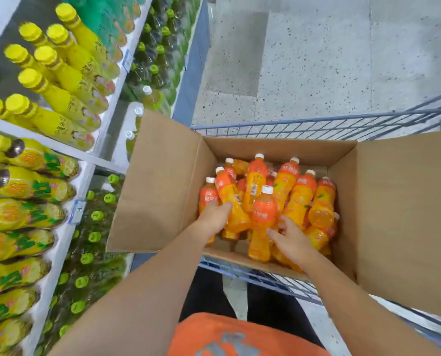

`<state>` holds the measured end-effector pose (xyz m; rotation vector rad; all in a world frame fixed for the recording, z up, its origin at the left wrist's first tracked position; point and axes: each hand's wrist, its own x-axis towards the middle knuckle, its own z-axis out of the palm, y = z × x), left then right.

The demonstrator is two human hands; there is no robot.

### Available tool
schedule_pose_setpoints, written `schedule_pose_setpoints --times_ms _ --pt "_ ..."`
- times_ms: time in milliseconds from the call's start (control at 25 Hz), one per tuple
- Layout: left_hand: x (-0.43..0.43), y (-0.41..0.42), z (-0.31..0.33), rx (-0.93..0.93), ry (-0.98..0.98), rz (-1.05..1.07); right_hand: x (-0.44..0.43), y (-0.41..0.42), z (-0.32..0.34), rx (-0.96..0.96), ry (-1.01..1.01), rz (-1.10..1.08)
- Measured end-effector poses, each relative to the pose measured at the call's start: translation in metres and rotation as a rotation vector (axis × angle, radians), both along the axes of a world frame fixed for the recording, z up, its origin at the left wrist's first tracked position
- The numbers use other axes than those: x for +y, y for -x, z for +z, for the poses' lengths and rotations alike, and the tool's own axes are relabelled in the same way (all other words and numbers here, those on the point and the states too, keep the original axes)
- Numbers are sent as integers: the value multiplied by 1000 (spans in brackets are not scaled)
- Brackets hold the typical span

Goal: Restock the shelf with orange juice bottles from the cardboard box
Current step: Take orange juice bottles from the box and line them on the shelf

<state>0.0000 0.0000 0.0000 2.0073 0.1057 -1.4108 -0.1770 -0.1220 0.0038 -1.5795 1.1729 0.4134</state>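
An open cardboard box point(273, 147) sits in a blue wire cart and holds several orange juice bottles point(301, 194) with white caps, lying jumbled. My left hand point(215, 218) reaches into the box's left side and its fingers curl round a leaning orange juice bottle point(229, 199). My right hand point(290, 238) grips the lower body of another orange juice bottle point(263, 219) near the box's front. The shelf point(60, 150) stands to the left, stocked with yellow and green bottles.
The blue wire cart point(342, 127) surrounds the box, its rim in front of my legs. Box flaps point(160, 181) stick out left and right. Shelf rows of yellow-capped bottles point(60, 80) and green-capped bottles point(96, 235) fill the left. Speckled grey floor point(317, 60) lies beyond.
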Motion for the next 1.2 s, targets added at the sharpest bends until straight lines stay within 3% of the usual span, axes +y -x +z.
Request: schedule_pose_setpoints --times_ms 280,600,680,960,1200 --pt "-17 -21 -92 116 -12 225 13 -15 -55 24 48 -111" --pt "-33 -32 -106 322 105 500 18 -18 -75 36 55 -195" --pt "-28 -35 -100 363 134 495 16 -21 -69 38 45 -208" --pt "7 -55 -19 246 265 320 7 -48 2 -69 -65 -239" --pt "43 -86 77 37 364 313 12 -86 98 -247 -16 -227"
